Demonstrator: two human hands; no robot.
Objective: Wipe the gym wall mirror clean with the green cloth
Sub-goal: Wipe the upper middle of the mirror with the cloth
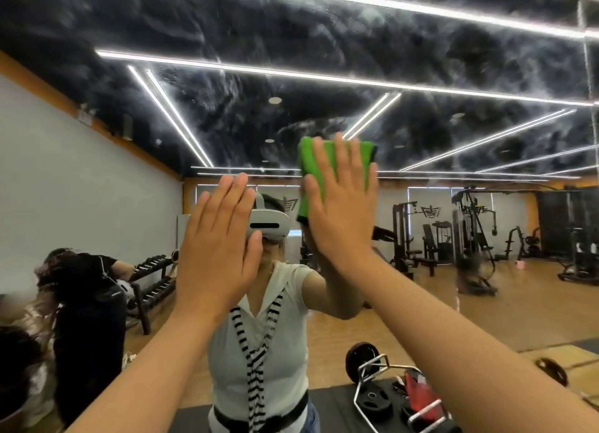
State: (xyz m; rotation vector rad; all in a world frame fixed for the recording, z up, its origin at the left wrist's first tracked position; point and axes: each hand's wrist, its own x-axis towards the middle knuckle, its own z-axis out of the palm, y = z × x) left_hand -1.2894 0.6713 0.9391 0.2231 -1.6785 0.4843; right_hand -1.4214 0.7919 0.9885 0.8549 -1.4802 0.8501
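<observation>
Fingers [348, 160] straight and close together, the right hand [340, 212] presses flat on the green cloth [364, 163]. It's a bright folded pad with a dark edge, against the mirror [421, 59]. The left hand [217, 251] is flat beside it, fingers straight, holding nothing. Hazy smears [233, 85] swirl above.

Overhead I see a dark, marbled ceiling [291, 27] crossed by long white light strips [324, 75] that run in angled lines. On my left a plain white wall [81, 189] has an orange band [48, 98] along its top, and a dumbbell rack [152, 280] stands by it on the wooden floor [486, 312]. Further right stand black cable machines [473, 218] and a weight bench [421, 262], with pale panels [421, 199] on the far wall. Low down, a black mat [330, 410] carries a chrome bar frame [372, 364] with a weight plate [358, 358].
</observation>
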